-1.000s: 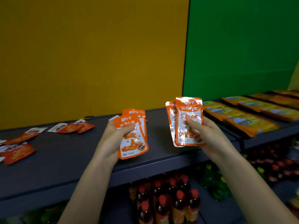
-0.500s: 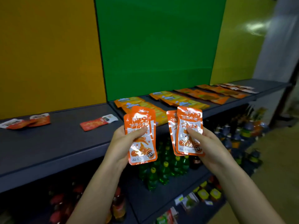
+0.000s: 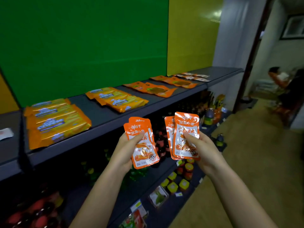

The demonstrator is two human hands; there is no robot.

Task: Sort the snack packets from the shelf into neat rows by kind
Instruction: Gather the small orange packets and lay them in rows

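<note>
Orange fish-snack packets point(image 3: 142, 142) stay pinched in left hand point(image 3: 127, 152) and right hand point(image 3: 201, 149); view swung right along shelf point(image 3: 105, 117) toward sorted rows.

The left hand point(image 3: 125, 150) gripped a small fan of orange packets point(image 3: 142, 143), thumb pressed across their fronts. Just beside that grip, the right hand point(image 3: 203, 152) pinched a second orange stack point(image 3: 184, 135) upright. Beyond both grips, the dark shelf point(image 3: 105, 112) carried yellow wrapped packs point(image 3: 56, 122) in rows.

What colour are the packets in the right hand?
Orange with a white middle panel: the packets in the right hand, head view.
</note>
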